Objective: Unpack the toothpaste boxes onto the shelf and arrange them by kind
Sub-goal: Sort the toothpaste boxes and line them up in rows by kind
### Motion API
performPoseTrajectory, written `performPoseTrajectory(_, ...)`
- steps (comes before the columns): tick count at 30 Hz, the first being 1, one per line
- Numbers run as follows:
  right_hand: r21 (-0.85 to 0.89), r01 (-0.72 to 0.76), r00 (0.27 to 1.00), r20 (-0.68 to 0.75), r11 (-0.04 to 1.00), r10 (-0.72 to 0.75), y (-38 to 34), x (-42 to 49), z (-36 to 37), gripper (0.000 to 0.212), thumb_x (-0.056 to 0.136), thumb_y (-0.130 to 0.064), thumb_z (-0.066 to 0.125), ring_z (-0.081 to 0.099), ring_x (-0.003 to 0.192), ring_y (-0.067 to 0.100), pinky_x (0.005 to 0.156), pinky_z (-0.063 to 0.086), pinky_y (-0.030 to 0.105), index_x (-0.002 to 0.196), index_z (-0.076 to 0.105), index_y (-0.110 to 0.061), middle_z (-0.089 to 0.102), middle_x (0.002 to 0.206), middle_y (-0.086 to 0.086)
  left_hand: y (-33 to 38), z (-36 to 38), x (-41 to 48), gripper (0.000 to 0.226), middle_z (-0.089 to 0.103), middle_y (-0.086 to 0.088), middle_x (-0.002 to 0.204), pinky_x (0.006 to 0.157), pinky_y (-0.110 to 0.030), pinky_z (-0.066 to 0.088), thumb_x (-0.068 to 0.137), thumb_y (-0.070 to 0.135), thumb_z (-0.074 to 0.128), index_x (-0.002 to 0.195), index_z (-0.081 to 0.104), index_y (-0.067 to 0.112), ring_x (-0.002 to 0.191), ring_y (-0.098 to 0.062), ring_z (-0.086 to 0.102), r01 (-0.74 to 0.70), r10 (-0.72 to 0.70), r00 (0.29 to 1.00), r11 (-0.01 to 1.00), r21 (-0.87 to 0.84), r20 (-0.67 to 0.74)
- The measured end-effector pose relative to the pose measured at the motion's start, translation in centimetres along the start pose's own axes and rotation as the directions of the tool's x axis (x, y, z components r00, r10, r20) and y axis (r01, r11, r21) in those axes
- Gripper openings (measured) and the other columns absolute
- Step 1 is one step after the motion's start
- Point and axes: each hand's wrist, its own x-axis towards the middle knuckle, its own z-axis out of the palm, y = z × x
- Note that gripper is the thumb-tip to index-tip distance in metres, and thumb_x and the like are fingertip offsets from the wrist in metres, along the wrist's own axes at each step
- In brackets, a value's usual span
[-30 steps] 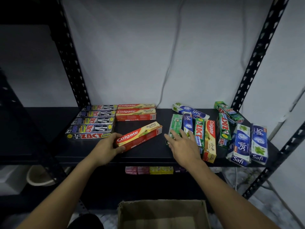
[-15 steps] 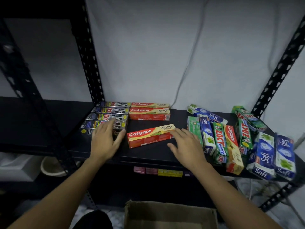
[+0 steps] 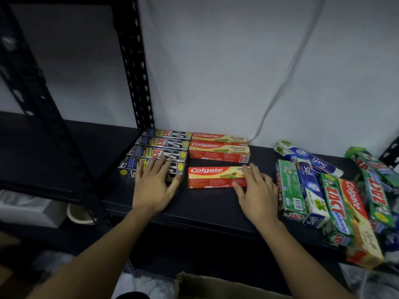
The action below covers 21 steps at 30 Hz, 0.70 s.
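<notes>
Pressing with right hand (image 3: pixel 257 190), fingers straight and unclenched, on right end of front Colgate box (image 3: pixel 213 176), near middle of shelf (image 3: pixel 205 205), apart from two Colgate boxes (image 3: pixel 219 148) behind. Pressing flat with left hand (image 3: pixel 154 186) on front Zact Smokers box (image 3: pixel 129 168), left of it. At right edge, mixed pile (image 3: pixel 332 199). Below front edge, cardboard box (image 3: pixel 205 285), contents hidden.

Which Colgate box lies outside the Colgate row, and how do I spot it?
On the black shelf, find the jumbled pile at its right end. The Colgate box there lies front to back beside a green Zact whitening box, the pile's only red and yellow one.
</notes>
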Motion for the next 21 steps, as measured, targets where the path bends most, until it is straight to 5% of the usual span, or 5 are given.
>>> performPoseTrajectory(13, 0.002, -0.052, 0.992, -0.117, 0.999, 0.052, -1.2, 3.6, 2.3, 0.066, 0.094, -0.056, 0.053, 0.047, 0.111, 0.033, 0.091, 0.047, 0.045, 0.147, 0.045, -0.018, 0.040, 0.155, 0.000, -0.6, 0.6, -0.3, 0.064, 0.050, 0.003, 0.150, 0.121, -0.054, 0.006, 0.090, 0.065, 0.040, 0.135, 0.060, 0.024, 0.145, -0.017, 0.033, 0.157, -0.164, 0.977, 0.985, -0.067, -0.137)
performPoseTrajectory(17, 0.163, -0.034, 0.990, -0.127, 0.986, 0.055, -0.9, 4.1, 2.4, 0.067, 0.091, -0.042, 0.065, 0.046, 0.118, 0.034, 0.096, 0.046, 0.042, 0.148, 0.044, -0.013, 0.041, 0.154, 0.004, -0.5, 0.5, -0.2, 0.067, 0.047, 0.002, 0.153, 0.121, -0.052, 0.004, 0.088, 0.067, 0.044, 0.136, 0.059, 0.022, 0.148, -0.019, 0.030, 0.181, -0.194, 0.969, 0.979, -0.097, -0.151)
performPoseTrajectory(21, 0.436, -0.193, 0.960, -0.102, 0.879, 0.261, 0.0, 4.4, 2.3, 0.074, 0.086, -0.030, 0.075, 0.056, 0.121, 0.035, 0.099, 0.047, 0.043, 0.148, 0.041, -0.008, 0.061, 0.133, 0.014, -0.7, 0.6, -0.1, 0.067, 0.047, 0.002, 0.152, 0.121, -0.052, 0.005, 0.087, 0.068, 0.043, 0.135, 0.060, 0.025, 0.147, -0.018, 0.030, 0.184, -0.198, 0.968, 0.977, -0.104, -0.152)
